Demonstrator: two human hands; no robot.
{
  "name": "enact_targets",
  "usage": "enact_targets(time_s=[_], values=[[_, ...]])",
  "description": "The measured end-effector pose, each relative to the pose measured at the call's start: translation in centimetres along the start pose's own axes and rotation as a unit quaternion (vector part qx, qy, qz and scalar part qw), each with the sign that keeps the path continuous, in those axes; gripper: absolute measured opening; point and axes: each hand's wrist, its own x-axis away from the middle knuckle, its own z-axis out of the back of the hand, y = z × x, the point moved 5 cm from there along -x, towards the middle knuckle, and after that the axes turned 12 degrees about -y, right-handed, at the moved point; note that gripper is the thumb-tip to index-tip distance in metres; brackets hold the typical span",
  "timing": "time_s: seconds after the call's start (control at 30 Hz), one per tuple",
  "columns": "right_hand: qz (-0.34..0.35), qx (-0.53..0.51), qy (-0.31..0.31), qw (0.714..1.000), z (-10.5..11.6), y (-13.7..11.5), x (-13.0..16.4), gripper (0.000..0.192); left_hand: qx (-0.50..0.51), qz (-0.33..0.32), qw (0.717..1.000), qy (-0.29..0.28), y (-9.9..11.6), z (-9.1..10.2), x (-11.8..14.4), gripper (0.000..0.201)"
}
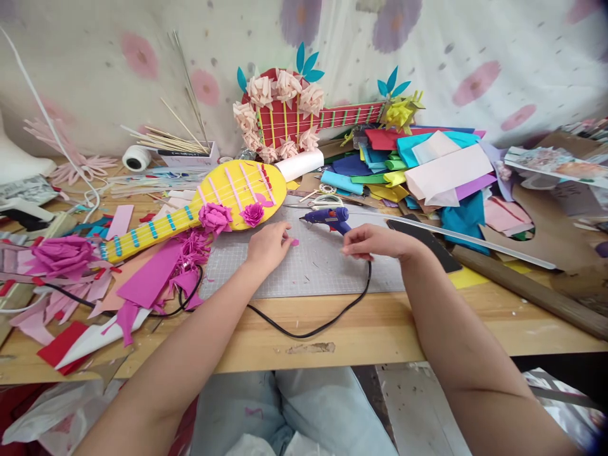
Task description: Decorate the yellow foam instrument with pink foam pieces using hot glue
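Cluttered bench: on the grey cutting mat, the left hand pinches a small pink scrap; right hand, fingers curled and holding nothing, touches the blue glue gun.

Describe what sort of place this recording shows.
Likely a home craft table: a blue glue gun on a grey cutting mat, stacked coloured foam sheets, and a yellow paper guitar with pink flowers.

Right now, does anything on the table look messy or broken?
Yes. Pink paper scraps spill over the table's front edge at the left. A chipped patch mars the table edge. The glue gun lies beside the right hand.
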Motion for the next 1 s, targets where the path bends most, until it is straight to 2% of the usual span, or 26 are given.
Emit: enact_targets(time_s=[0.07,0.13,0.17,0.23,0.43,0.6,0.7,0.83,0.9,1.0], values=[[-0.026,0.036,0.115,0.992,1.8,1.0,0.8,0.043,-0.009,0.021,1.000,0.004,0.1,-0.2,0.0,0.022],[-0.053,0.073,0.234,0.968,3.1,1.7,1.0,0.044,0.006,0.043,0.999,-0.005,0.0,-0.5,-0.1,0.022],[-0.062,0.086,0.280,0.954,3.5,1.9,0.9,0.043,0.021,0.056,0.998,-0.010,-0.1,-0.7,-0.2,0.021],[-0.057,0.103,0.326,0.938,3.5,2.1,0.0,0.043,0.053,0.073,0.996,-0.013,-0.4,-0.9,-0.3,0.018],[0.009,0.103,0.358,0.928,2.3,1.8,-3.0,0.042,0.097,0.048,0.994,0.008,-0.7,-1.0,-0.5,0.011],[-0.009,0.079,0.385,0.920,2.1,2.0,-3.1,0.034,0.222,0.068,0.972,0.017,-1.4,-0.9,-0.3,0.006],[0.015,0.033,0.349,0.936,1.6,1.7,-2.7,0.035,0.280,0.088,0.955,0.038,-2.2,-0.9,-0.4,0.007],[0.044,0.007,0.270,0.962,0.4,0.9,-2.6,0.035,0.368,0.117,0.922,0.021,-3.1,-1.5,-0.8,0.008],[0.052,0.013,0.256,0.965,0.1,0.6,-2.7,0.034,0.405,0.130,0.905,0.014,-3.3,-1.8,-0.9,0.012],[0.070,0.020,0.253,0.965,-0.1,0.5,-3.0,0.035,0.419,0.137,0.897,0.014,-3.2,-1.7,-0.9,0.018]])
